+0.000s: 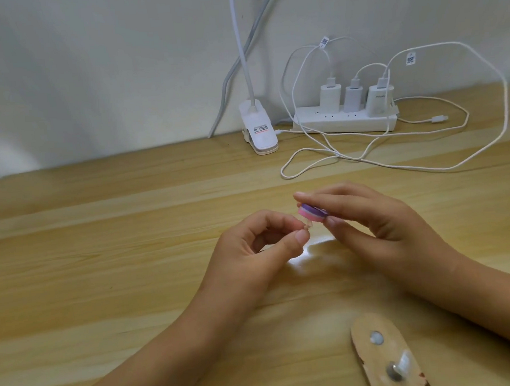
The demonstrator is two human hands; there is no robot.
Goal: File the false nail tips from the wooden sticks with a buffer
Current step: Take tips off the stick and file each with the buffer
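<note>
My left hand point(260, 243) pinches a small clear false nail tip point(307, 225) between thumb and forefinger, above the middle of the wooden table. My right hand point(365, 216) grips a pink and purple buffer block point(401, 208) by its end, and the block's underside touches the top of the nail tip. A flat wooden stick point(374, 361) lies at the lower right near the table's front edge. It carries a blob of putty point(376, 338) and another clear nail tip point(403, 362) stuck on a second blob.
At the back, against the wall, a white power strip point(345, 121) holds three chargers, and loose white cables point(395, 160) loop over the table. A white clip lamp base point(259, 130) stands to its left. The table point(102, 261) is light wood.
</note>
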